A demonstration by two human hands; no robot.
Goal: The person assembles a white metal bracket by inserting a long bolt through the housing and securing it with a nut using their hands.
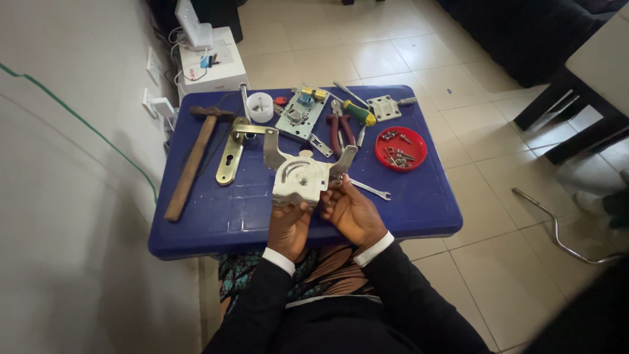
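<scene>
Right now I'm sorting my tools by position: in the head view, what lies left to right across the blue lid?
Hammer → brass door handle plate → white mechanism held by the left hand and right hand → red dish of screws.

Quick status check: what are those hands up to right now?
Left hand and right hand both grip white metal bracket. Held above blue lid. Nothing blocking.
</scene>
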